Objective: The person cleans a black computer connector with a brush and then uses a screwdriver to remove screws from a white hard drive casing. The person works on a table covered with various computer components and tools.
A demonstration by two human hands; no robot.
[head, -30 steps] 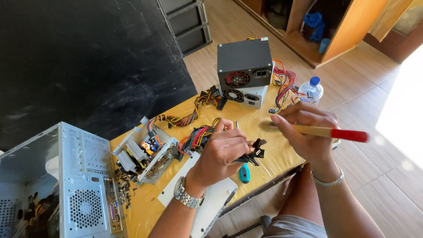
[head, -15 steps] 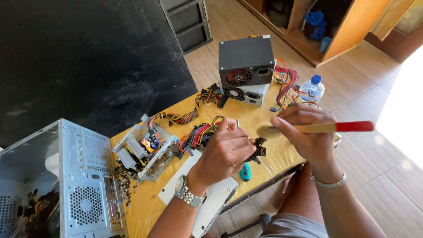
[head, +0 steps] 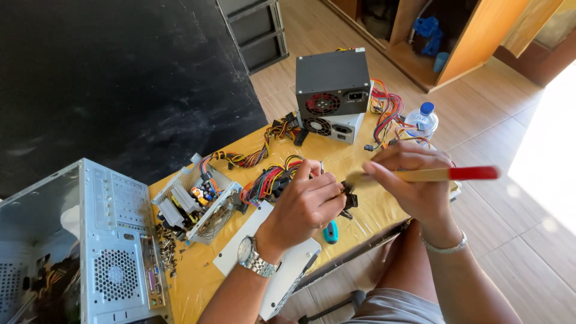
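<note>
Yellow table point(head: 360, 157) | left hand point(head: 306, 204): black connector point(head: 349, 198) | right hand point(head: 414, 186): brush point(head: 444, 174)

Looking like a home repair corner, not a proper shop: low table point(head: 360, 162) wearing a yellow plastic cover, tiled floor point(head: 510, 120), wooden cabinet point(head: 474, 42) standing behind. Opened computer case point(head: 102, 240), two power supplies point(head: 333, 84), loose wire bundles point(head: 270, 180) and screws point(head: 167, 249) lying around.

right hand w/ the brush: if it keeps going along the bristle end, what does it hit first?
Most likely the black connector pinched in the left hand. The right hand points the brush leftward, bristles right at it; depth unclear, contact uncertain.
</note>
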